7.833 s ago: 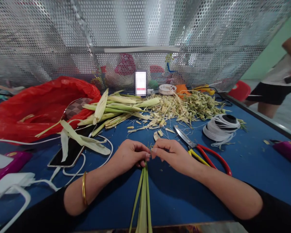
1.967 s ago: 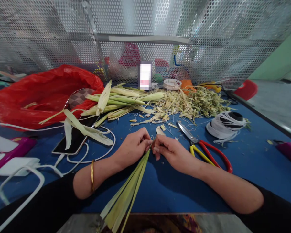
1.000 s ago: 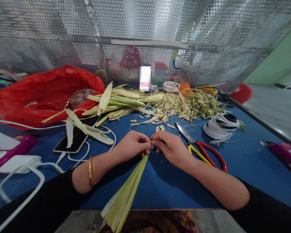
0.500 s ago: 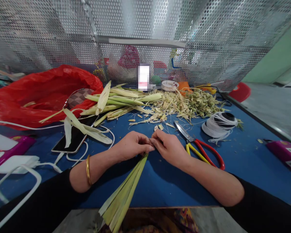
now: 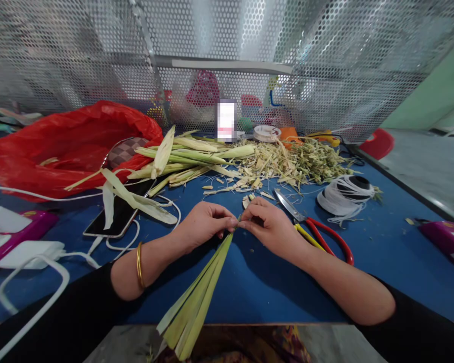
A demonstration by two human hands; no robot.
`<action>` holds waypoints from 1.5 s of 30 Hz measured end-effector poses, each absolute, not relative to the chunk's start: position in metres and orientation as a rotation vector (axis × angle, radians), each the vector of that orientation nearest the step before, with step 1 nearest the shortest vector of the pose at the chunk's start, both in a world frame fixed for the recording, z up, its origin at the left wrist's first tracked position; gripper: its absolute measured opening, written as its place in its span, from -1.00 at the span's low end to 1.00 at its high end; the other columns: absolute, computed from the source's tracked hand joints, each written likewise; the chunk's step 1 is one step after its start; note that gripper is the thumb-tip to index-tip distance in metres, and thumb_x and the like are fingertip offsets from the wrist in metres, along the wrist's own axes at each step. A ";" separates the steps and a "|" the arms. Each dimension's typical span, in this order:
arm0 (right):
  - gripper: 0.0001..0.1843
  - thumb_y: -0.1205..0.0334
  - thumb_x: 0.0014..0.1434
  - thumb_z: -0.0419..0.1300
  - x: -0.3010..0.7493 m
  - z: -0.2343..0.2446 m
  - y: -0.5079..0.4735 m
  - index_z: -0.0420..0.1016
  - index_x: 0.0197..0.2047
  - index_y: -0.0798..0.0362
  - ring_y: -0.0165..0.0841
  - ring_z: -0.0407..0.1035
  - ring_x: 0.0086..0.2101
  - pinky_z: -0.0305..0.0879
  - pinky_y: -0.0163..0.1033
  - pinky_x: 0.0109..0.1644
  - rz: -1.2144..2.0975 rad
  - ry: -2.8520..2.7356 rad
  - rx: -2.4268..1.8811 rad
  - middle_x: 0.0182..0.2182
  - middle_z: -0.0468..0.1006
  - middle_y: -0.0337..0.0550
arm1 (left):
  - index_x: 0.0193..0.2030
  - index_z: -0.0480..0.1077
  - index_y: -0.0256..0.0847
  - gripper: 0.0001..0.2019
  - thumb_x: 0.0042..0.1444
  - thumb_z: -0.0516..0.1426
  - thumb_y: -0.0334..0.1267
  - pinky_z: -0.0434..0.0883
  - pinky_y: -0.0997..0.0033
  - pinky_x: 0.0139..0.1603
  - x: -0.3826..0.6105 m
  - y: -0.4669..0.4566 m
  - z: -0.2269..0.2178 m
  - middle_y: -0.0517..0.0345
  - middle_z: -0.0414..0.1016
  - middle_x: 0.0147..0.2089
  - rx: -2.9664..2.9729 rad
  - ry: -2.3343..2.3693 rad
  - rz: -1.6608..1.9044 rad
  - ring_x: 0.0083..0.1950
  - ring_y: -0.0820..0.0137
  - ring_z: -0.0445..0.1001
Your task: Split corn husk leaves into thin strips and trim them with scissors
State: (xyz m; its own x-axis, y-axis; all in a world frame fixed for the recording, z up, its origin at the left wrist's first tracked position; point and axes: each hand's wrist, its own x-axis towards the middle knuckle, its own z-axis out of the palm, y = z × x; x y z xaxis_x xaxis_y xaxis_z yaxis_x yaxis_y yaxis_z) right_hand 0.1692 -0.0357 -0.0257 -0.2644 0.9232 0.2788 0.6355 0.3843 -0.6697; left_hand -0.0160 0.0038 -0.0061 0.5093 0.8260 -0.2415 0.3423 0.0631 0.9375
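A fan of green corn husk strips (image 5: 199, 297) hangs down toward the table's front edge, its narrow end gathered at the top. My left hand (image 5: 208, 222), with a gold bangle on the wrist, pinches that gathered end. Opposite it, my right hand (image 5: 267, 222) has thumb and forefinger pressed together at the tip of the bundle; what lies between them is too small to make out. Close to my right forearm lie scissors (image 5: 306, 219) with red and yellow handles. Beyond them sits a spool of white string (image 5: 344, 196).
Loose corn husks (image 5: 196, 151) and a heap of dry trimmings (image 5: 276, 161) lie across the back. At left are a red plastic bag (image 5: 71, 126), a phone (image 5: 115, 214) under a husk, and white cables. A perforated metal screen (image 5: 227, 45) stands behind the blue table (image 5: 280, 297).
My right hand has drawn slightly away from the left, its fingers still pinched at the tip. The left hand keeps its pinch on the bundle. The whole view has shifted a little.
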 end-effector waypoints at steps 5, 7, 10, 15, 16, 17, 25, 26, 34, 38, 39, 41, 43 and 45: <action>-0.85 0.25 0.24 0.11 0.167 -0.021 -0.040 0.36 -0.38 0.03 -0.43 0.25 -0.46 0.09 -0.33 -0.39 0.538 -2.115 -1.313 -0.48 0.41 -0.25 | -0.41 0.54 -0.30 -0.87 -0.09 0.23 -0.27 0.11 0.60 -0.66 -0.016 0.003 -0.002 0.21 0.45 -0.59 1.450 1.118 0.499 -0.62 0.59 0.23; -0.86 0.26 0.23 0.11 0.166 -0.020 -0.042 0.38 -0.38 0.03 -0.43 0.27 -0.47 0.07 -0.34 -0.38 0.525 -2.192 -1.313 -0.51 0.42 -0.26 | -0.43 0.54 -0.29 -0.89 -0.12 0.25 -0.30 0.11 0.62 -0.67 -0.015 0.003 -0.001 0.24 0.41 -0.62 1.425 1.141 0.508 -0.63 0.59 0.23; -0.89 0.30 0.19 0.15 0.164 -0.019 -0.044 0.39 -0.39 0.04 -0.45 0.28 -0.49 0.08 -0.35 -0.39 0.629 -2.197 -1.291 -0.53 0.43 -0.29 | -0.44 0.52 -0.29 -0.92 -0.13 0.25 -0.34 0.13 0.63 -0.67 -0.015 0.003 0.000 0.25 0.43 -0.60 1.402 1.156 0.512 -0.63 0.60 0.25; -0.89 0.24 0.19 0.14 0.163 -0.017 -0.044 0.41 -0.37 0.05 -0.48 0.28 -0.54 0.17 -0.37 -0.42 0.950 -1.962 -1.267 -0.54 0.42 -0.31 | -0.46 0.49 -0.29 -0.92 -0.14 0.25 -0.34 0.23 0.61 -0.60 -0.016 0.006 -0.004 0.26 0.43 -0.59 1.422 1.112 0.523 -0.61 0.60 0.28; -0.91 0.24 0.20 0.12 0.163 -0.017 -0.043 0.41 -0.31 0.05 -0.48 0.30 -0.53 0.20 -0.36 -0.41 0.953 -1.887 -1.289 -0.48 0.45 -0.29 | -0.47 0.49 -0.29 -0.92 -0.15 0.26 -0.33 0.26 0.60 -0.58 -0.017 0.006 -0.006 0.26 0.43 -0.59 1.433 1.094 0.533 -0.60 0.59 0.29; -0.91 0.25 0.20 0.11 0.163 -0.018 -0.042 0.40 -0.24 0.04 -0.49 0.32 -0.52 0.23 -0.35 -0.41 0.954 -1.812 -1.310 -0.41 0.48 -0.26 | -0.47 0.48 -0.29 -0.91 -0.16 0.26 -0.33 0.28 0.59 -0.56 -0.017 0.007 -0.007 0.26 0.44 -0.58 1.450 1.074 0.540 -0.59 0.58 0.30; -0.79 0.43 0.14 0.06 0.159 -0.028 -0.037 0.33 -0.15 0.03 -0.45 0.45 -0.49 0.37 -0.26 -0.28 1.106 -1.750 -1.314 -0.33 0.53 -0.20 | -0.47 0.51 -0.26 -0.94 -0.08 0.18 -0.39 0.29 0.56 -0.47 -0.018 0.005 -0.007 0.26 0.48 -0.54 1.813 0.997 0.544 -0.51 0.53 0.37; -0.80 0.42 0.14 0.06 0.159 -0.029 -0.037 0.33 -0.16 0.03 -0.44 0.46 -0.49 0.37 -0.25 -0.27 1.105 -1.753 -1.320 -0.34 0.52 -0.21 | -0.47 0.51 -0.25 -0.92 -0.08 0.17 -0.41 0.29 0.56 -0.44 -0.018 0.003 -0.006 0.25 0.50 -0.53 1.892 1.006 0.556 -0.49 0.52 0.40; -0.83 0.40 0.14 0.07 0.161 -0.036 -0.037 0.30 -0.17 0.01 -0.41 0.47 -0.48 0.36 -0.28 -0.34 1.064 -1.753 -1.323 -0.37 0.51 -0.22 | -0.39 0.52 -0.18 -0.87 0.00 0.13 -0.42 0.25 0.52 -0.37 -0.019 -0.003 -0.016 0.24 0.58 -0.42 2.422 1.115 0.625 -0.40 0.46 0.50; -0.86 0.38 0.16 0.07 0.160 -0.034 -0.037 0.33 -0.20 0.01 -0.40 0.47 -0.47 0.37 -0.29 -0.35 1.067 -1.756 -1.331 -0.39 0.52 -0.23 | -0.36 0.47 -0.19 -0.92 0.08 0.13 -0.34 0.21 0.46 -0.39 -0.019 -0.003 -0.023 0.19 0.57 -0.43 2.728 1.135 0.644 -0.40 0.39 0.51; -0.87 0.37 0.16 0.08 0.160 -0.033 -0.037 0.34 -0.20 0.01 -0.40 0.47 -0.48 0.36 -0.29 -0.34 1.071 -1.759 -1.332 -0.40 0.52 -0.23 | -0.36 0.46 -0.19 -0.91 0.10 0.12 -0.31 0.20 0.44 -0.41 -0.019 -0.003 -0.024 0.19 0.56 -0.44 2.788 1.137 0.639 -0.40 0.38 0.50; -0.87 0.37 0.15 0.08 0.159 -0.031 -0.037 0.35 -0.20 0.01 -0.40 0.47 -0.48 0.36 -0.29 -0.34 1.073 -1.757 -1.334 -0.42 0.52 -0.25 | -0.36 0.44 -0.18 -0.88 0.14 0.10 -0.28 0.18 0.42 -0.43 -0.018 -0.002 -0.026 0.18 0.55 -0.45 2.875 1.131 0.634 -0.41 0.37 0.50; -0.87 0.36 0.15 0.09 0.159 -0.031 -0.037 0.36 -0.20 0.02 -0.40 0.47 -0.48 0.36 -0.29 -0.33 1.075 -1.737 -1.336 -0.43 0.52 -0.25 | -0.37 0.42 -0.18 -0.86 0.16 0.08 -0.26 0.18 0.41 -0.43 -0.018 -0.002 -0.028 0.19 0.54 -0.44 2.914 1.116 0.665 -0.40 0.37 0.50; -0.86 0.35 0.13 0.10 0.160 -0.031 -0.036 0.39 -0.21 0.03 -0.39 0.47 -0.48 0.36 -0.28 -0.31 1.090 -1.707 -1.334 -0.43 0.53 -0.24 | -0.36 0.41 -0.17 -0.87 0.16 0.08 -0.27 0.19 0.42 -0.40 -0.018 -0.002 -0.028 0.21 0.54 -0.43 2.900 1.108 0.731 -0.38 0.38 0.50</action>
